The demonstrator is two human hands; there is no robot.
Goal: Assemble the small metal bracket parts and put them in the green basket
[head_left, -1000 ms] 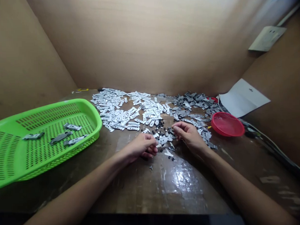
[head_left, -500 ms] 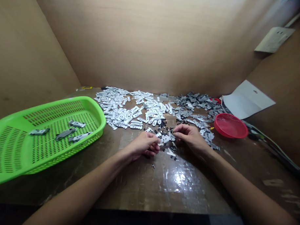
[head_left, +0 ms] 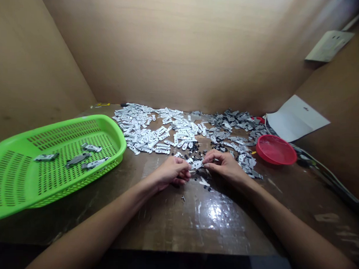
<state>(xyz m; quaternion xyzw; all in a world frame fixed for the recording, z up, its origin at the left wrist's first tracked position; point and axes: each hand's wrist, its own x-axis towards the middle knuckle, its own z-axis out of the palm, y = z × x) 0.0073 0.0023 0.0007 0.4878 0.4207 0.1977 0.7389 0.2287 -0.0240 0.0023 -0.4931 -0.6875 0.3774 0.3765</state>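
Observation:
My left hand is closed, its thumb and forefinger pinching the left end of a small white toy car part. At the other end of that part are the bent fingertips of my right hand, with thumb and forefinger closed at its edge. Whether the right fingers also hold a tiny piece is too small to tell. Small black wheels lie scattered just beyond my hands. Nearer to me on the table are a white Y-shaped piece and a tiny grey piece.
White car parts are heaped at the back, grey car parts to their right. A green basket with several car pieces stands at left. On the right are a red bowl, a white card and a wall socket.
My right hand has moved slightly left, its fingertips coming to the white part's right end. My left hand stays nearly in place, still pinching.

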